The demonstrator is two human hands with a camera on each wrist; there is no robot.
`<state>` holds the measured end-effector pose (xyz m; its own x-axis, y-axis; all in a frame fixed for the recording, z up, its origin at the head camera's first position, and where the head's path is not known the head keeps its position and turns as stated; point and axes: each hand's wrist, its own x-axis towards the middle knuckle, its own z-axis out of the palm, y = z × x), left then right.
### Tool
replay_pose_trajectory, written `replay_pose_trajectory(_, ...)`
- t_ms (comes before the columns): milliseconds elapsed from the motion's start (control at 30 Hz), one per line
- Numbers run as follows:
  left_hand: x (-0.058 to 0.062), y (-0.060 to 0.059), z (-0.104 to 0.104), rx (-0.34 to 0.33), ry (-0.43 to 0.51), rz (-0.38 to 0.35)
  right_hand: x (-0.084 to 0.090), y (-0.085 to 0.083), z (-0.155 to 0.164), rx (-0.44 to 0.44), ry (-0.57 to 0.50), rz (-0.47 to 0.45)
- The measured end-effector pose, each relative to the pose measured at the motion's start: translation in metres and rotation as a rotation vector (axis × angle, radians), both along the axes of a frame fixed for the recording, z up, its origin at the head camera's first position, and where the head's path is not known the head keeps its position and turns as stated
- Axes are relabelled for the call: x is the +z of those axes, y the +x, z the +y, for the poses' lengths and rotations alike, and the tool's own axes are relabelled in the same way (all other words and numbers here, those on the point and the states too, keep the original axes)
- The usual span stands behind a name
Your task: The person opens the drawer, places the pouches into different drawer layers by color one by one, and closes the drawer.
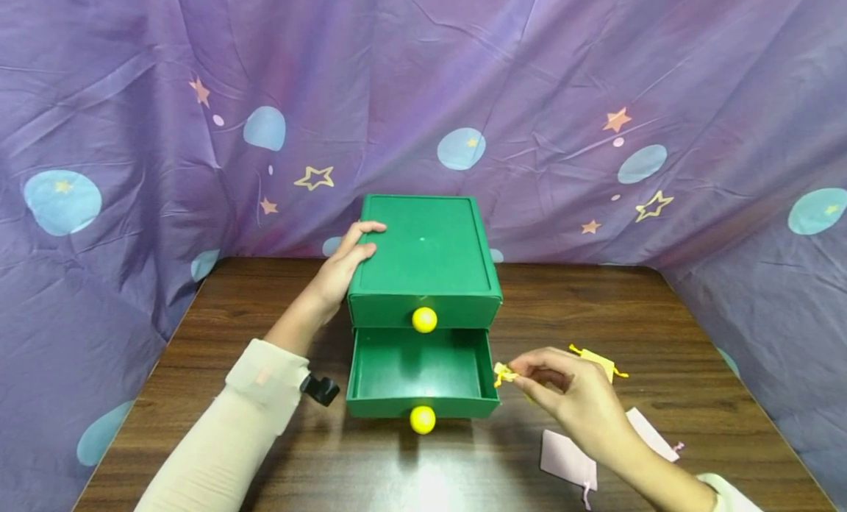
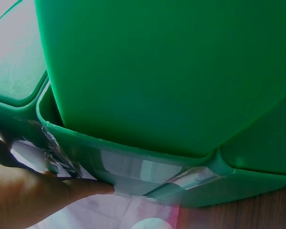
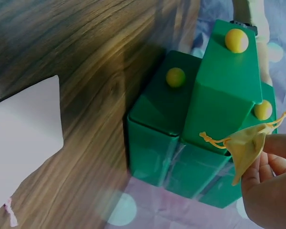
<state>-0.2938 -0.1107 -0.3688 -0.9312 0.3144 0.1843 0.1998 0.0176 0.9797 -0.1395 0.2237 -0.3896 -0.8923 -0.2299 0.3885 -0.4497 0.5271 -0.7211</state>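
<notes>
A green two-drawer box [image 1: 426,251] stands mid-table; its upper drawer is closed and its lower drawer [image 1: 415,368] is pulled out, with nothing visible inside. Both have yellow knobs [image 1: 424,319]. My left hand [image 1: 351,258] rests flat against the box's top left edge; in the left wrist view its fingers [image 2: 81,188] lie along the box wall [image 2: 171,86]. My right hand [image 1: 519,372] pinches a small yellow drawstring pouch [image 1: 504,374] just right of the open drawer. The right wrist view shows the pouch [image 3: 248,145] hanging from my fingertips [image 3: 271,162] before the box [image 3: 200,143].
A second yellow pouch [image 1: 598,361] lies on the brown wooden table [image 1: 662,313] behind my right hand. Two pale pink pouches [image 1: 567,460] [image 1: 651,435] lie near the front right; one [image 3: 24,138] shows in the right wrist view. A purple starred cloth [image 1: 595,93] hangs around the table.
</notes>
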Motion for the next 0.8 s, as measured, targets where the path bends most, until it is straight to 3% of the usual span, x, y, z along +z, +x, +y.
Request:
replay_pose_trajectory(533, 0.0, 0.0, 0.0, -0.006, 0.01, -0.007, 0.01, 0.0, -0.013, 0.012, 0.055, 0.15)
replay_pose_trajectory(800, 0.0, 0.0, 0.0, 0.003, 0.009, -0.004, 0.014, -0.002, -0.027, 0.068, 0.02, 0.208)
